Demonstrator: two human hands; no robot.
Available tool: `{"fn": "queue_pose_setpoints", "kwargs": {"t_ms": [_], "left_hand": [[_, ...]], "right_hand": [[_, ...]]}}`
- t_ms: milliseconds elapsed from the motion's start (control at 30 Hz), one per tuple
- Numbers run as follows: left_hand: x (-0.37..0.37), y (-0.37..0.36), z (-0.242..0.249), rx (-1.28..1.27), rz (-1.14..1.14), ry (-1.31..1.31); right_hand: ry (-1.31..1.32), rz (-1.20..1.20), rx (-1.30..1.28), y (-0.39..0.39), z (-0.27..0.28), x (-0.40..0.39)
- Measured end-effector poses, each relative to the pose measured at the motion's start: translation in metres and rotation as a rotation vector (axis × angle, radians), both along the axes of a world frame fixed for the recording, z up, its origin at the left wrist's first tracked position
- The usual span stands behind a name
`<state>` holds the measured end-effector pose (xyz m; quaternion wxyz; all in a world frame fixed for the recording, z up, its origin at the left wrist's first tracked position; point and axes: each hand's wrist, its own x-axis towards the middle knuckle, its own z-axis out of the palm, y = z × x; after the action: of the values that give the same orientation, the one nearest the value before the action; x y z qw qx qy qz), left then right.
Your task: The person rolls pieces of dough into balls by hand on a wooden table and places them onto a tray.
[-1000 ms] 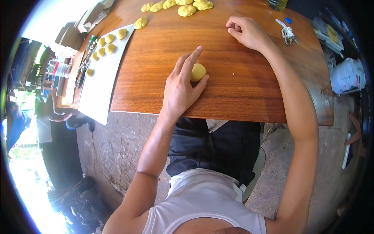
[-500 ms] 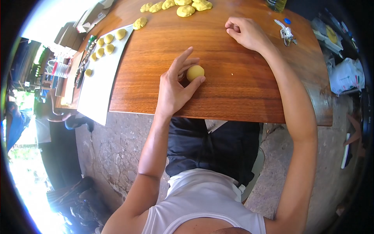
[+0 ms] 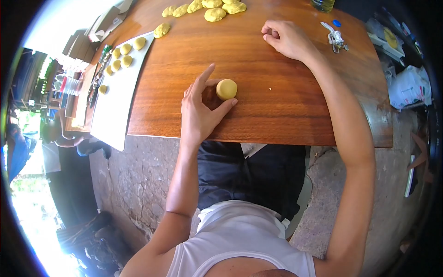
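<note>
A smooth yellow dough ball (image 3: 226, 89) is between the thumb and fingers of my left hand (image 3: 199, 108), close to the table's near edge. My thumb lies along its near side, and a finger reaches behind it. The index finger points up and away from the ball. Farther off and to the right, my right hand (image 3: 287, 39) rests on the wooden table (image 3: 277, 115) with its fingers curled in; nothing shows in them.
On the left, a white board (image 3: 113, 111) carries several shaped dough balls (image 3: 126, 61). Rough dough lumps (image 3: 215, 15) line the far side. A white cord (image 3: 335, 37), a blue cap (image 3: 336, 23) and a bottle of yellowish liquid (image 3: 324, 4) are at the far right.
My left hand has drawn slightly toward me and left, its fingers a little wider around the dough ball. The ball has shifted slightly toward me. My right hand stays curled in place.
</note>
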<state>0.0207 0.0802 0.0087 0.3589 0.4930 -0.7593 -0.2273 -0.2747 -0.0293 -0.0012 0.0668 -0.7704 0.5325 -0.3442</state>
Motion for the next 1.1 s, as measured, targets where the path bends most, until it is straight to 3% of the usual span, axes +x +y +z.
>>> {"fn": "queue_pose_setpoints", "kwargs": {"t_ms": [100,200,467,667,733,800,933,1100], "left_hand": [[-0.001,0.004,0.003,-0.065,0.018,-0.065],[-0.003,0.002,0.009,0.064,0.019,-0.024],[0.020,0.002,0.014,-0.087,0.024,0.102],[0.161,-0.046,0.019,-0.180,0.301,0.084],[0.229,-0.078,0.016,-0.333,0.440,-0.126],[0.270,-0.100,0.025,-0.200,0.539,-0.009],[0.357,-0.157,0.013,-0.178,0.562,-0.123],[0.391,-0.195,-0.006,-0.114,0.548,-0.025]], "right_hand": [[-0.036,0.028,0.056,0.001,0.002,0.002],[-0.018,0.009,0.078,0.001,0.004,0.001],[-0.011,0.006,0.127,0.001,0.007,0.001],[-0.053,-0.026,0.155,0.003,0.008,0.004],[-0.048,-0.034,0.169,0.002,0.009,0.004],[-0.042,-0.044,0.181,0.002,0.008,0.004],[-0.067,-0.022,0.137,0.001,0.006,0.003],[-0.020,-0.039,0.138,0.002,0.009,0.005]]}}
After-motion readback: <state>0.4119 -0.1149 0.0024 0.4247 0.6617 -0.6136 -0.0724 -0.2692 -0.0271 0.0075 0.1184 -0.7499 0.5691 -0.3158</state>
